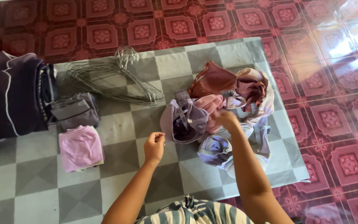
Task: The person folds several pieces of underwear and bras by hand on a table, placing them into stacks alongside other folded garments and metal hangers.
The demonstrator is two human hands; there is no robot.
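Laundry fills the head view: a loose heap of unfolded clothes in mauve, rust-brown, pink and pale lilac (224, 116) lies on a grey checked floor mat (125, 166), toward its far right part, with no clear long axis since the pieces are bunched over one another. The right hand (225, 119) reaches into the middle of that heap, its fingers closed on a pink crumpled garment (210, 103); how much of the cloth it has hold of cannot be made out, because the folds cover the fingertips. The left hand (154, 147) hangs above the bare mat just left of the heap, curled into a loose fist, and whether anything lies within it cannot be told. Near the left hand, further left, a folded pink cloth (81, 147) lies flat, its long axis running roughly toward and away from the person. Just beyond it rests a folded grey garment (75, 110), and beside that a dark purple stack of clothes with white piping (15, 95), cut off by the left edge. A bundle of thin grey wire hangers (112, 79) lies at the far side of the mat, hooks pointing away from the person. Red patterned floor tiles (336, 120) surround the mat, glaring at upper right.
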